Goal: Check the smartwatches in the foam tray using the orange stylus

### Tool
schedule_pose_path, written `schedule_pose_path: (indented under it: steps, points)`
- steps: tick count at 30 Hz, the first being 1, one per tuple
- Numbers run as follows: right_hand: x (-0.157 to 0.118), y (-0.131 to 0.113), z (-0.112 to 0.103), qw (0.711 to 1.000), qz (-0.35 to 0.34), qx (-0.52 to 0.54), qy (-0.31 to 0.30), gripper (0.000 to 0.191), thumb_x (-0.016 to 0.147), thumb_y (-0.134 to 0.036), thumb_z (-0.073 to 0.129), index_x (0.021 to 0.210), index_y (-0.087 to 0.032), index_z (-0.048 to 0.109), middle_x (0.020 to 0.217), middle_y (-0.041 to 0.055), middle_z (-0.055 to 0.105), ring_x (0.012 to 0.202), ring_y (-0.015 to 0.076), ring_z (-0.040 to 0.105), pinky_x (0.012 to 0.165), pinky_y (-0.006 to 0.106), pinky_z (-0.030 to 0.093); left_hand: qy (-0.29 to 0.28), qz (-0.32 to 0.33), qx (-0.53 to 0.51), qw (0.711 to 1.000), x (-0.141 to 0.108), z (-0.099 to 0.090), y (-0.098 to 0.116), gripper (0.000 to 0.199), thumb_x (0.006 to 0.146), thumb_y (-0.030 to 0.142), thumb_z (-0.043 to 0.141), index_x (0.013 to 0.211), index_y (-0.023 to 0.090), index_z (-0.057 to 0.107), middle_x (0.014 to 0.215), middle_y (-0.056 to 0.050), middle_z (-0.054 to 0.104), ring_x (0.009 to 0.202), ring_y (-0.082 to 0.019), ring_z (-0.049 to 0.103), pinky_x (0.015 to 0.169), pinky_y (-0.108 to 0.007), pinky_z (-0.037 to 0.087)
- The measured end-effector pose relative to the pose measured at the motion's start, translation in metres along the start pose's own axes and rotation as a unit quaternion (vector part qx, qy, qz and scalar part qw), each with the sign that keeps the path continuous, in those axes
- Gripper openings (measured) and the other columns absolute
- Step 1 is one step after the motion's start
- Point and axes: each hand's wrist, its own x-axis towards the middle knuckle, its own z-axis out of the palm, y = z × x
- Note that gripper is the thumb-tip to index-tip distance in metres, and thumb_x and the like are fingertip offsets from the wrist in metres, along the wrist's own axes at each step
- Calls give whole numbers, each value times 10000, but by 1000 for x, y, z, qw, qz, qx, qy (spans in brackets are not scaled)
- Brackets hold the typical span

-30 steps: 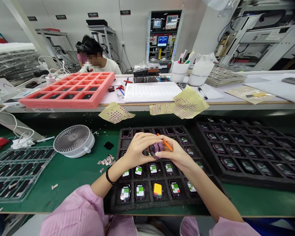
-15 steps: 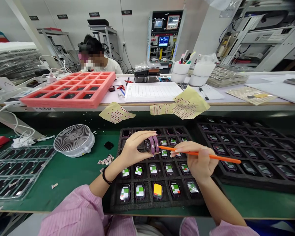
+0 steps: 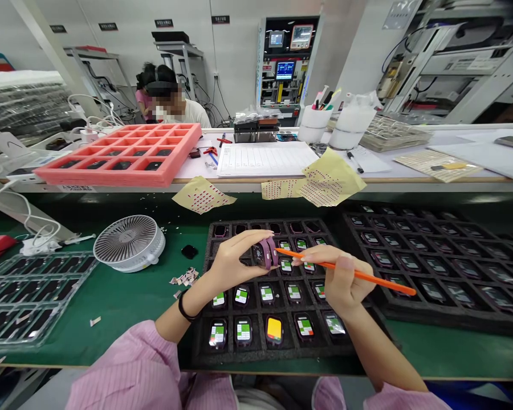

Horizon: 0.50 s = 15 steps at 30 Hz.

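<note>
Two purple watch cases stand side by side between the thumb and fingers of my left hand. My right hand grips an orange stick, and the thin tip of this stick is at the upper edge of the right-hand case. Both hands are over a black foam tray. Its compartments hold several watches, many with green and white screens. A watch with a yellow screen lies in the front row.
A second black tray is at the right. On the left are a round fan, small white scraps and a clear tray. A pink foam tray sits on the shelf. People are behind it.
The stick's tip has moved slightly up and left along the case, and its rear end has dropped. The cases are tilted a little differently. Behind the shelf, the person's head has shifted.
</note>
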Motion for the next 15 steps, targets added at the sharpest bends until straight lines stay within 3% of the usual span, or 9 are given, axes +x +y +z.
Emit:
schedule_pose_path:
  steps: [15]
  points:
    - [-3,-11,0,997,-61,-4,-51,401,978,-266,342,903,-226,734,789,61,748,735,221,717,666,389,583,-6,-14,-2,1000,1,3,1,489,726,185,738,1190,187,585,1150,-100,681,1029,-217,658,915,-364,540]
